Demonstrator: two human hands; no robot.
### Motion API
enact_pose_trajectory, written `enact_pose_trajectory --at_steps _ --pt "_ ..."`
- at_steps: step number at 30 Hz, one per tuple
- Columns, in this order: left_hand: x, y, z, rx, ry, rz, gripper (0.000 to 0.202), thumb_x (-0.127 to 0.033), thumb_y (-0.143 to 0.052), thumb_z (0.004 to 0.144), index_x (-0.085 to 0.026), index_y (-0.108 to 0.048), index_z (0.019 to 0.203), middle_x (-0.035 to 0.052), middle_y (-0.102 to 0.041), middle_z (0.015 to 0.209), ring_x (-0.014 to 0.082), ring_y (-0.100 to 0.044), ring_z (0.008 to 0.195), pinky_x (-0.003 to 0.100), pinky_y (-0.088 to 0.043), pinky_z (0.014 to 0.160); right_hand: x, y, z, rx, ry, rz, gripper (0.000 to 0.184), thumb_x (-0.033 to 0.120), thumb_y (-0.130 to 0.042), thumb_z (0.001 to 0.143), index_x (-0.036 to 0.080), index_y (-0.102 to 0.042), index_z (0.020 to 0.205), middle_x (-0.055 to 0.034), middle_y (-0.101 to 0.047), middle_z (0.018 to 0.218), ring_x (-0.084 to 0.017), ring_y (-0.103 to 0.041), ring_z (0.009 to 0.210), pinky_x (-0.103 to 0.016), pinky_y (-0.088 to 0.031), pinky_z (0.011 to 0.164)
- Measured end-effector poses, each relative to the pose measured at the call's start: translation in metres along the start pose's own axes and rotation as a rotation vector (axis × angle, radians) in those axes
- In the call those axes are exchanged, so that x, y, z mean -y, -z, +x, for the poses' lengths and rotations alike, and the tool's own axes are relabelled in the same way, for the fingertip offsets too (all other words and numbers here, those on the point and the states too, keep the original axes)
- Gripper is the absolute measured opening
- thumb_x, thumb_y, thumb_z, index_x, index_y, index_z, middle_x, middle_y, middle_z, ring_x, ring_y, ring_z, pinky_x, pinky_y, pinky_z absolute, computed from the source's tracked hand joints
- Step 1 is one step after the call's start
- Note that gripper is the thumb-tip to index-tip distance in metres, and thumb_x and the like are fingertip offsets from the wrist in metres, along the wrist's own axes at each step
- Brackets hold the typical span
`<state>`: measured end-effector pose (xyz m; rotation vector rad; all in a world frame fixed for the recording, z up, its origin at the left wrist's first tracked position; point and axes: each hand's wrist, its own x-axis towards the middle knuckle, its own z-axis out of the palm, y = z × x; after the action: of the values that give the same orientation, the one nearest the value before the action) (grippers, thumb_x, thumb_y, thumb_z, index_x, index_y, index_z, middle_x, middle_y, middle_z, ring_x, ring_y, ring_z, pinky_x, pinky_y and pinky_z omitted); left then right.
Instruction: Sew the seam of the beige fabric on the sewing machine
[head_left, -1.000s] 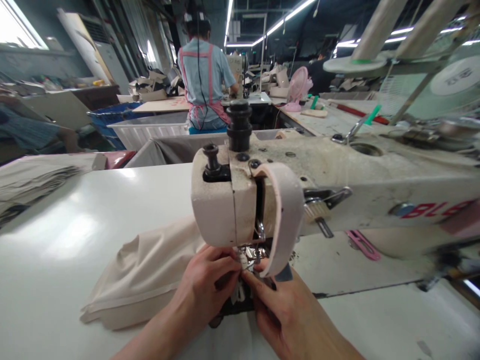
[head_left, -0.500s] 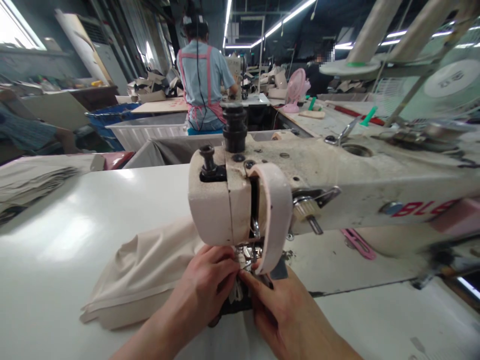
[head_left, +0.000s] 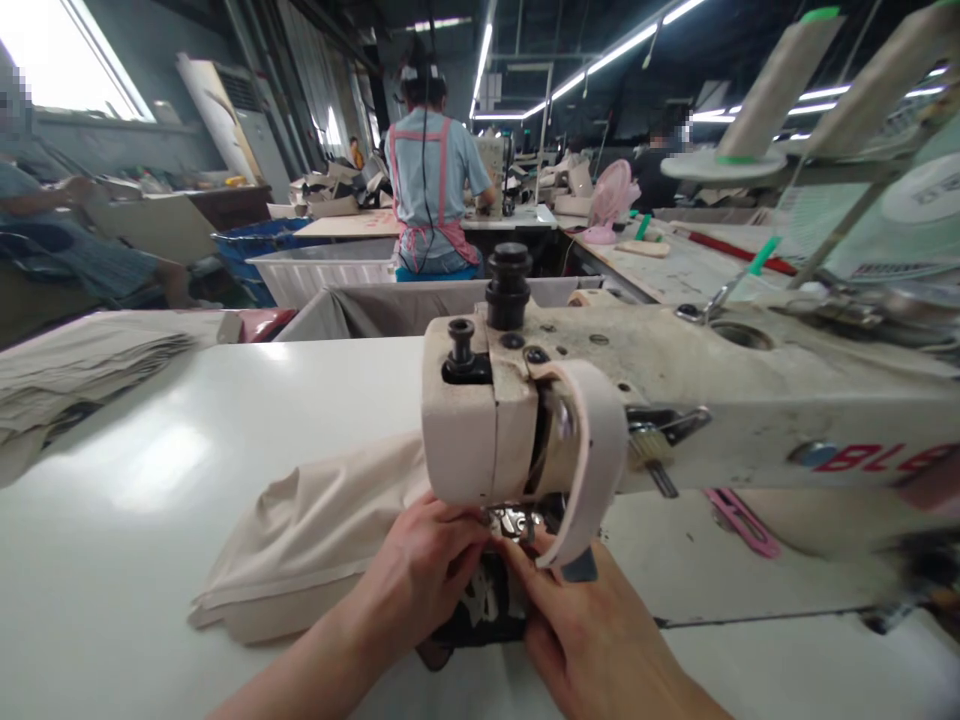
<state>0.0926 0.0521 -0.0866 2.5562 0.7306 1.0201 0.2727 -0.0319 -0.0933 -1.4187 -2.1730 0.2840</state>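
Just below the head of a sewing machine (head_left: 461, 430), both of my hands meet at the metal presser foot (head_left: 514, 522). My left hand (head_left: 424, 560) has its fingers curled and pressed on the edge of a beige fabric piece (head_left: 322, 535), which spreads leftward in folds over the white table. My right hand (head_left: 574, 615) comes in from the other side, its index finger reaching toward the foot and the rest bent under. What its fingers grip is hidden. A pale curved guard strip (head_left: 604, 440) hangs from the machine in front of the right fingers.
Stacked fabric pieces (head_left: 97, 365) lie at the left. A grey-lined bin (head_left: 390, 312) stands behind the table. A pink clip-shaped piece (head_left: 742, 522) rests under the machine arm. Thread cones (head_left: 780, 90) rise at the right. A co-worker (head_left: 431, 180) sits ahead, facing away; other people are farther off.
The view has shifted so that the machine and fabric sit farther right and slightly lower. Both hands stay by the presser foot, in nearly the same pose.
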Motion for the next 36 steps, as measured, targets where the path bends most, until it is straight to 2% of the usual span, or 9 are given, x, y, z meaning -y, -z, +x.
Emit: enact_pose_trajectory --at_steps 4,8,14,17,20,24,29,32,36 --pt "0.002 0.000 0.000 0.015 -0.021 0.029 0.017 -0.008 -0.051 0.080 -0.018 -0.060 0.071 0.0023 -0.067 0.077 0.0166 -0.061 0.072 0.027 -0.049 0.070 -0.003 -0.003 -0.002 -0.014 0.012 0.027 0.069 0.002 -0.045 0.069 0.017 -0.049 0.137 -0.0086 -0.060 0.108 -0.030 -0.050 0.107 -0.043 -0.047 0.089" --pt "0.001 0.001 -0.002 0.061 -0.006 0.019 0.017 -0.007 -0.052 0.081 -0.018 -0.063 0.078 0.0024 -0.070 0.084 0.0171 -0.064 0.079 0.028 -0.050 0.076 -0.003 0.003 -0.005 -0.067 0.011 0.062 0.059 0.001 -0.044 0.075 0.019 -0.054 0.130 -0.0096 -0.057 0.115 -0.027 -0.049 0.108 -0.042 -0.046 0.091" --pt "0.002 -0.002 -0.001 -0.041 -0.036 0.041 0.018 -0.007 -0.052 0.082 -0.018 -0.063 0.072 0.0028 -0.069 0.076 0.0162 -0.063 0.073 0.025 -0.050 0.068 -0.005 0.006 -0.008 -0.146 0.002 0.040 0.050 0.000 -0.044 0.075 0.015 -0.063 0.118 -0.0130 -0.057 0.113 -0.029 -0.048 0.107 -0.046 -0.043 0.091" --pt "0.003 -0.004 -0.001 -0.048 -0.034 0.030 0.018 -0.008 -0.051 0.082 -0.018 -0.063 0.071 0.0030 -0.068 0.074 0.0159 -0.062 0.071 0.025 -0.050 0.068 -0.004 0.004 -0.005 -0.130 -0.006 0.022 0.055 0.000 -0.043 0.075 0.016 -0.061 0.124 -0.0135 -0.056 0.115 -0.030 -0.046 0.109 -0.047 -0.044 0.090" --pt "0.003 -0.004 -0.001 -0.025 -0.025 0.017 0.019 -0.007 -0.051 0.080 -0.018 -0.062 0.068 0.0022 -0.067 0.071 0.0150 -0.061 0.068 0.023 -0.049 0.065 -0.003 0.004 -0.002 -0.087 -0.006 -0.012 0.060 0.001 -0.042 0.078 0.023 -0.054 0.133 -0.0113 -0.054 0.121 -0.031 -0.043 0.115 -0.047 -0.043 0.091" --pt "0.002 -0.003 -0.002 -0.006 0.055 -0.045 0.017 -0.007 -0.054 0.078 -0.018 -0.065 0.070 0.0020 -0.070 0.075 0.0155 -0.063 0.070 0.024 -0.050 0.066 -0.004 0.005 -0.003 -0.053 0.000 -0.023 0.064 0.001 -0.042 0.079 0.025 -0.048 0.138 -0.0098 -0.054 0.124 -0.031 -0.040 0.118 -0.048 -0.041 0.094" --pt "0.008 -0.008 -0.009 -0.047 0.216 -0.098 0.012 -0.008 -0.062 0.076 -0.019 -0.067 0.073 0.0010 -0.071 0.074 0.0148 -0.065 0.068 0.023 -0.050 0.063 -0.005 0.008 -0.004 -0.089 -0.012 -0.004 0.052 0.000 -0.040 0.078 0.018 -0.061 0.122 -0.0121 -0.055 0.114 -0.029 -0.046 0.109 -0.046 -0.043 0.090" --pt "0.011 -0.012 -0.013 -0.057 0.224 -0.100 0.012 -0.010 -0.061 0.079 -0.019 -0.065 0.072 0.0003 -0.070 0.072 0.0133 -0.063 0.063 0.023 -0.050 0.063 -0.004 0.009 -0.002 -0.091 -0.013 -0.017 0.053 0.000 -0.040 0.080 0.021 -0.059 0.126 -0.0101 -0.057 0.110 -0.028 -0.047 0.108 -0.044 -0.044 0.088" --pt "0.008 -0.012 -0.011 -0.064 0.200 -0.100 0.014 -0.011 -0.057 0.082 -0.018 -0.064 0.071 0.0006 -0.069 0.070 0.0136 -0.063 0.062 0.025 -0.051 0.066 -0.002 0.007 0.000 -0.071 -0.014 -0.055 0.054 0.002 -0.040 0.085 0.025 -0.053 0.132 -0.0074 -0.058 0.115 -0.028 -0.046 0.110 -0.043 -0.043 0.089"
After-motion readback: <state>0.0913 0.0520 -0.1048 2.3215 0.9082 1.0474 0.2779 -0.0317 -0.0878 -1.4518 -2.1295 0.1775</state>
